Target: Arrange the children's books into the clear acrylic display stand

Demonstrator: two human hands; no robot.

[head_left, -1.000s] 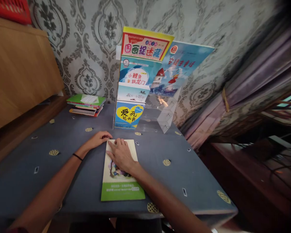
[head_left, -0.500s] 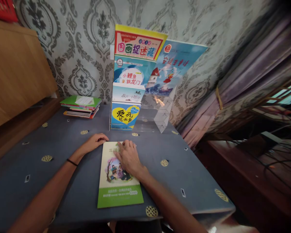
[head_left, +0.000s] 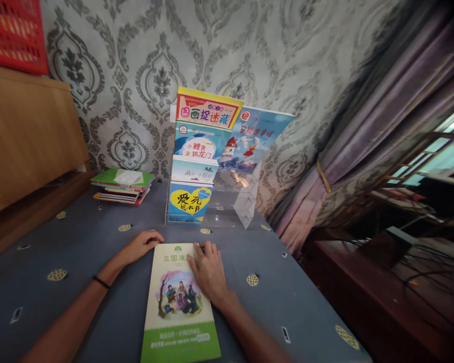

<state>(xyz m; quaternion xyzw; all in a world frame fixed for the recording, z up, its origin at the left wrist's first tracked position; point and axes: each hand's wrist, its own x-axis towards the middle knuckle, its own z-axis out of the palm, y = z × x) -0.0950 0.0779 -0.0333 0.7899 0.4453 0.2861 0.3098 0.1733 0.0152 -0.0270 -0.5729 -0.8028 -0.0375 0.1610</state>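
A paperback book with a cream and green cover lies flat on the table in front of me, its illustrated side up. My left hand rests at the book's upper left corner, fingers stretched out and slightly bent, the tips by the edge. At the upper right corner lies my right hand, its thumb over the cover and its other fingers extended along and past the right edge. Part of the title is hidden under it. Beyond both hands stands a clear display rack with a yellow-heart book in its lowest left slot.
Several books are stacked at the back left with a paper on top. Upper slots of the rack hold a blue fairy-tale book and other titles. A wooden cabinet borders the left; a curtain hangs at right.
My right hand has slid from the middle of the cover towards the book's right edge, uncovering more of the picture and title. My left hand stays at its corner. The view has tilted upward.
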